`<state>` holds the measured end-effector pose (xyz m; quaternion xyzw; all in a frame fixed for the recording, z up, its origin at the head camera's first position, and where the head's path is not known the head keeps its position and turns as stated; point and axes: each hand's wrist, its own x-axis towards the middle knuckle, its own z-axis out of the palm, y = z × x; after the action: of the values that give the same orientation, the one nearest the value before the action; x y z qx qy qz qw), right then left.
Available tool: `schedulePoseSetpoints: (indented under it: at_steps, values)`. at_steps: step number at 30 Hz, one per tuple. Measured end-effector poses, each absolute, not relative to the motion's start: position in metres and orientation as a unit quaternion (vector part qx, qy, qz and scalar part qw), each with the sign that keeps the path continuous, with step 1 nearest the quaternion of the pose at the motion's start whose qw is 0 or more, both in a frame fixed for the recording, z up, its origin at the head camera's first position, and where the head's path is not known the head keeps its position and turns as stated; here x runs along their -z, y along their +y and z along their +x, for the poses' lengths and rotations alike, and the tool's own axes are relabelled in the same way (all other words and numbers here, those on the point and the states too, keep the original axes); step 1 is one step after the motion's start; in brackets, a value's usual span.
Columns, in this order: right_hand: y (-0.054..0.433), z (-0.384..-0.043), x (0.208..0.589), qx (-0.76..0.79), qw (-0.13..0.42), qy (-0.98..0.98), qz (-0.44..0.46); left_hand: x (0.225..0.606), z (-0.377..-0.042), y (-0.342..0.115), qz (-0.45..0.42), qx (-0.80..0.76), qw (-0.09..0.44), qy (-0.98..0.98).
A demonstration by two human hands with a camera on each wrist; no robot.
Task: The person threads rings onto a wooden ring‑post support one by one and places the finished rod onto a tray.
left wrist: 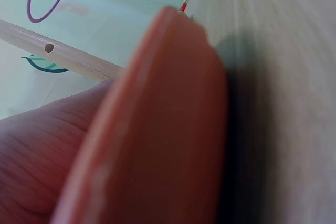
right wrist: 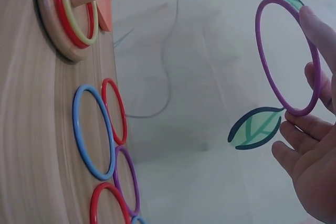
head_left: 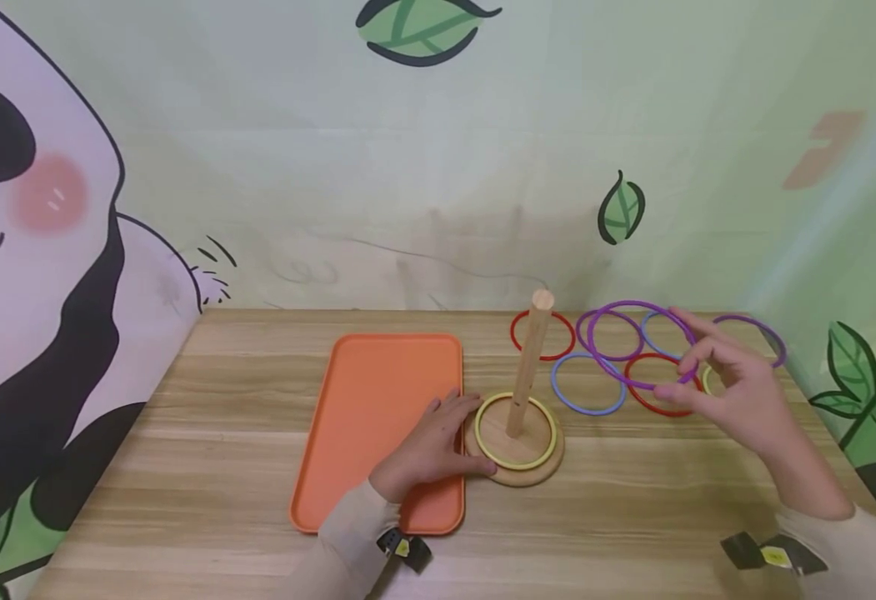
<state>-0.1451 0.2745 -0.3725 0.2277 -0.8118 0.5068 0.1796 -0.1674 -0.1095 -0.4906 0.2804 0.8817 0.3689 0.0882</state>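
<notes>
A wooden stand has a round base (head_left: 528, 478) and an upright peg (head_left: 531, 358). Around the peg's foot lies a yellow ring (head_left: 516, 467), with a red ring (right wrist: 66, 29) beneath it in the right wrist view. My left hand (head_left: 433, 442) rests at the base's left edge, thumb at the front and fingers spread behind. Raised to the right of the peg, my right hand (head_left: 738, 392) pinches a purple ring (head_left: 633, 302) between thumb and fingers. The ring is tilted upright and stands apart from the peg. In the left wrist view, the tray's edge hides much of the left hand.
An orange tray (head_left: 377, 400) lies left of the stand, partly under my left forearm. Several loose rings are spread on the table at the right, among them a blue ring (head_left: 588, 412) and a red ring (head_left: 545, 358). A printed cloth (head_left: 438, 150) hangs behind the table.
</notes>
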Motion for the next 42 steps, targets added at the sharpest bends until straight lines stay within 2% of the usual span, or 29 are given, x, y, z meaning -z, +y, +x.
schedulePoseSetpoints:
  at_steps: [26, 42]
  values:
    - [0.27, -0.157, 0.349, -0.613, 0.174, -0.703, 0.316, 0.492, -0.167, -0.109, 0.281, -0.372, 0.089, 0.88]
    - [0.263, -0.161, 0.329, -0.628, 0.159, -0.689, 0.324, 0.49, -0.168, -0.11, 0.277, -0.371, 0.098, 0.881]
